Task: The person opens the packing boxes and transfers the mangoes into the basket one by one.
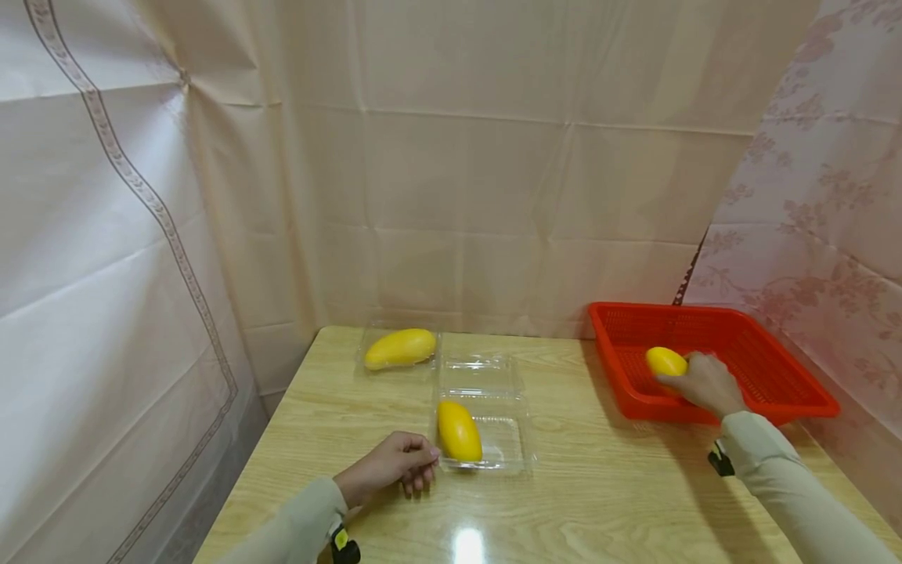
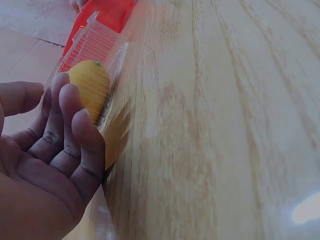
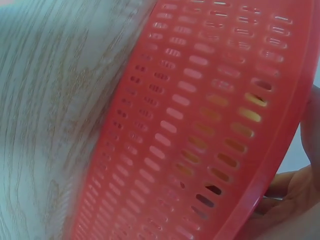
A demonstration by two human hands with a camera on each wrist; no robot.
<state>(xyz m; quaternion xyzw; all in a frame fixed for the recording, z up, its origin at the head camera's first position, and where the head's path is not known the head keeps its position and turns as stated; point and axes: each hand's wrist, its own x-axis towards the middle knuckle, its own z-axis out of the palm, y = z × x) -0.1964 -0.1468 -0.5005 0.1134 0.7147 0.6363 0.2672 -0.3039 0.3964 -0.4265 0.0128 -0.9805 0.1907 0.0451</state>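
An open clear plastic clamshell box (image 1: 503, 439) lies on the table with a yellow mango (image 1: 460, 432) in the left of its base. At its front left corner my left hand (image 1: 395, 464) pinches the rim between thumb and fingertips, the other fingers loosely bent. Over at the right, my right hand (image 1: 710, 382) grips another yellow mango (image 1: 665, 361) inside the red plastic basket (image 1: 775, 368). From the right wrist, the slotted basket wall (image 3: 170, 120) hides most of that hand (image 3: 295, 195), and yellow shows through the slots.
Behind and left of the open box, a third mango (image 1: 400, 348) lies in another clear box (image 1: 366, 333) near the table's back edge. The wooden table (image 1: 578, 493) is bordered by hanging cloth (image 1: 451, 196) at the back and both sides.
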